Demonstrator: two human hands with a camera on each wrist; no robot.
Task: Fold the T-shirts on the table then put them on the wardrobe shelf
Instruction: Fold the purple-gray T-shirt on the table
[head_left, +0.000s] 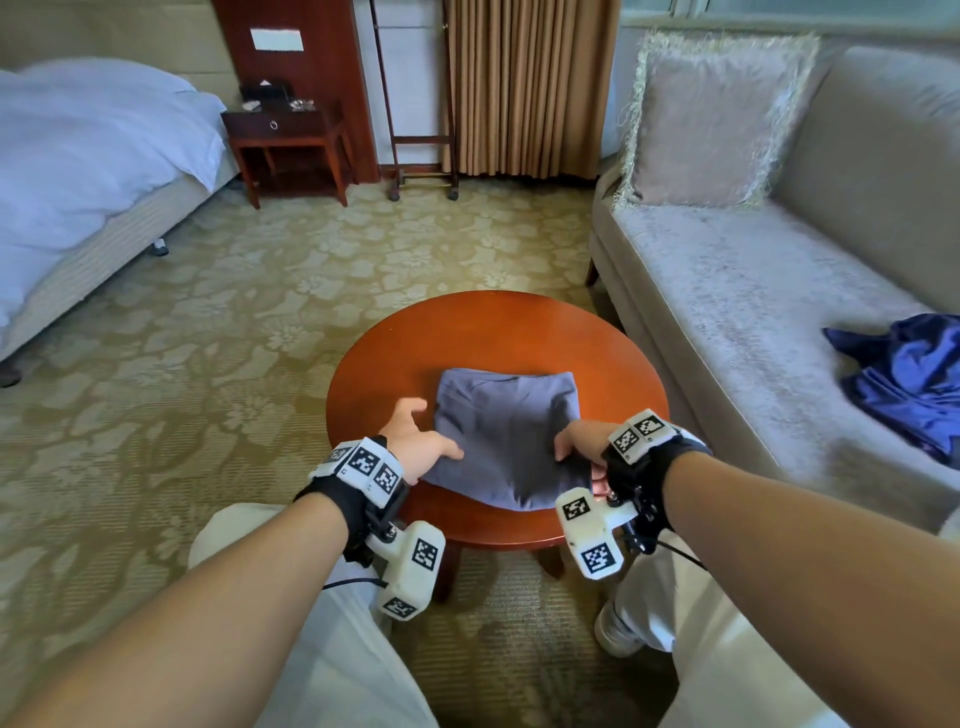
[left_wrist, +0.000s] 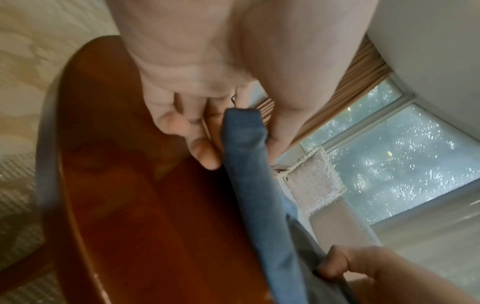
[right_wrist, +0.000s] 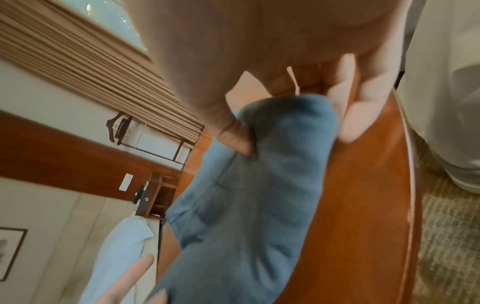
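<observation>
You had the grey-blue T-shirt (head_left: 506, 431) folded into a compact rectangle at the centre of the round wooden surface (head_left: 467, 332), in the lower middle of the head view. A second garment, a dark blue one (head_left: 909, 379), lay crumpled on the sofa (head_left: 727, 291) at the right edge of the frame; whether it was also a T-shirt cannot be determined.

Hand state:
- Your left hand (head_left: 415, 436) sat at the left edge of the folded T-shirt. The left wrist view showed the thumb above the cloth edge and the fingers (left_wrist: 205, 156) below it, so the hand gripped that edge.
- Your right hand (head_left: 576, 441) pinched the near right corner. The right wrist view showed the thumb pressed into the top of the bundle with the fingers (right_wrist: 350, 115) curled beneath.

Step in hand: folding appeared complete, and you were at the pick-up stage before the transfer to the wardrobe shelf. No wardrobe was visible in any view.

The next move calls for:
1. Lifting both edges together, level, so the layers do not slide apart.
2. Supporting the underside, since the soft cloth would probably sag in the middle.
</observation>
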